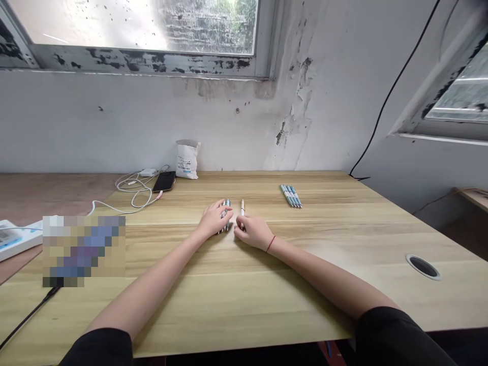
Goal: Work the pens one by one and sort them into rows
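Observation:
My left hand (214, 218) lies over a small row of pens (227, 206) near the middle of the table, with its fingers curved around them. Their ends stick out above and below the fingers, and the hand covers the rest. Just to the right, my right hand (254, 231) is closed on a pale cream and white pen (243, 206), whose far end points toward the wall. A narrow gap parts this pen from the row. Farther back on the right, several blue and green pens (292, 195) lie side by side, apart from both hands.
A white packet (187, 159) stands against the wall. Beside it lie a dark phone (164, 181) and a tangled white cable (133, 188). At the left are a power strip (19, 239) and a blurred-out object (87, 249). A round cable hole (423, 267) is set into the table's right side.

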Demonstrator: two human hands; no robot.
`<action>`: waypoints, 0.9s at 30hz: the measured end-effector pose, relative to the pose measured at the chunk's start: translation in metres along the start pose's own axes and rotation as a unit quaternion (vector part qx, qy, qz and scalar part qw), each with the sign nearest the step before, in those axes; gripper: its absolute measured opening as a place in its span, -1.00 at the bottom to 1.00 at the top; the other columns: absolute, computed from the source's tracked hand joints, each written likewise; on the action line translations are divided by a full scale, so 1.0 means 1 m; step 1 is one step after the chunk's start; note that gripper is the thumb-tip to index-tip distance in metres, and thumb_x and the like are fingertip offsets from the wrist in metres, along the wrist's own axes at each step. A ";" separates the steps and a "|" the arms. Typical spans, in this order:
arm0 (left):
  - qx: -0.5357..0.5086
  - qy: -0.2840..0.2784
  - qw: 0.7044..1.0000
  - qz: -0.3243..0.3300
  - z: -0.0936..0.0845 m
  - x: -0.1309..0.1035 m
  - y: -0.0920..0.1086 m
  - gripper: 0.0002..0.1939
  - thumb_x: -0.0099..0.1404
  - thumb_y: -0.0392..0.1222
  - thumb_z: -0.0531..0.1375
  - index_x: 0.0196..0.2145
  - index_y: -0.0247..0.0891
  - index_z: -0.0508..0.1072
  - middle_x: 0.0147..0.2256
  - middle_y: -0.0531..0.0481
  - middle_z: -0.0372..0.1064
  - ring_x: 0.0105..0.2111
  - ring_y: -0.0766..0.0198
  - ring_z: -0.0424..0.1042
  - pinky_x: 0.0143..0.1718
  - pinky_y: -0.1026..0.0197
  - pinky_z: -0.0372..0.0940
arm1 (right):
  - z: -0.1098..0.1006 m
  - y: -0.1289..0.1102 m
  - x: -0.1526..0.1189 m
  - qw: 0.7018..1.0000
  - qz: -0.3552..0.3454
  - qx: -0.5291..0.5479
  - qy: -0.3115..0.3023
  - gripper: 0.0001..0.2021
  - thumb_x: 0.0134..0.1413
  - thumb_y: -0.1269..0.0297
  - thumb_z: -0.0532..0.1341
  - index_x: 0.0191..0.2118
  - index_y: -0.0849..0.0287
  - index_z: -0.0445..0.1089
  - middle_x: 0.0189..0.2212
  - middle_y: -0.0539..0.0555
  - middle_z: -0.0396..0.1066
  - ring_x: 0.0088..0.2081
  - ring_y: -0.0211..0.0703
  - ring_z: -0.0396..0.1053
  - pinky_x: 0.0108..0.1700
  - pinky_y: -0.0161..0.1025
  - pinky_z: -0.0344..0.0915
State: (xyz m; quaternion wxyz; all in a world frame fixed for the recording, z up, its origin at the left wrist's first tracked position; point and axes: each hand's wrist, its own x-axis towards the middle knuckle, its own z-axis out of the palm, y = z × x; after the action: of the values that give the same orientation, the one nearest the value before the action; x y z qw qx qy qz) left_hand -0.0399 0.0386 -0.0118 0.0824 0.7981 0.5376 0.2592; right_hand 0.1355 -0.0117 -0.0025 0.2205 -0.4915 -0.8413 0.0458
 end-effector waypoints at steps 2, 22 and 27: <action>0.005 0.003 1.000 0.008 0.000 -0.001 0.000 -0.68 0.24 0.05 0.07 -0.12 -0.07 0.44 0.15 -0.07 0.12 0.18 0.06 0.05 0.14 -0.09 0.03 | -0.002 0.005 -0.005 0.999 0.020 0.044 0.015 -0.90 0.03 0.25 0.10 -0.37 0.14 0.29 -0.55 -0.02 0.35 -0.52 -0.27 0.23 -0.48 -0.36 -0.03; 0.184 0.067 0.957 0.213 -0.006 -0.020 0.038 -0.68 0.39 -0.10 -0.14 -0.14 -0.13 0.37 -0.29 -0.09 0.39 -0.23 0.14 0.34 -0.09 0.04 0.09 | -0.029 0.050 -0.028 0.973 0.036 0.219 0.057 -0.71 0.18 0.11 0.00 -0.25 0.16 0.37 -0.38 0.06 0.47 -0.39 -0.21 0.36 -0.34 -0.29 0.25; 0.196 0.051 0.952 0.231 -0.010 -0.025 0.048 -0.70 0.39 -0.12 -0.12 -0.17 -0.17 0.37 -0.32 -0.11 0.38 -0.27 0.14 0.34 -0.22 0.10 0.11 | -0.033 0.058 -0.026 0.990 0.006 0.139 0.018 -0.71 0.21 0.22 -0.03 -0.36 0.18 0.37 -0.50 0.02 0.39 -0.47 -0.24 0.26 -0.39 -0.32 0.15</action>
State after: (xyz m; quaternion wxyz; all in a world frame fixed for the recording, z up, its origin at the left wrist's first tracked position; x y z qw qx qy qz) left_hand -0.0132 -0.0054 0.0083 -0.1658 0.8864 0.3825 0.2012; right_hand 0.2072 -0.0088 0.0020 0.3017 -0.4619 -0.8196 0.1545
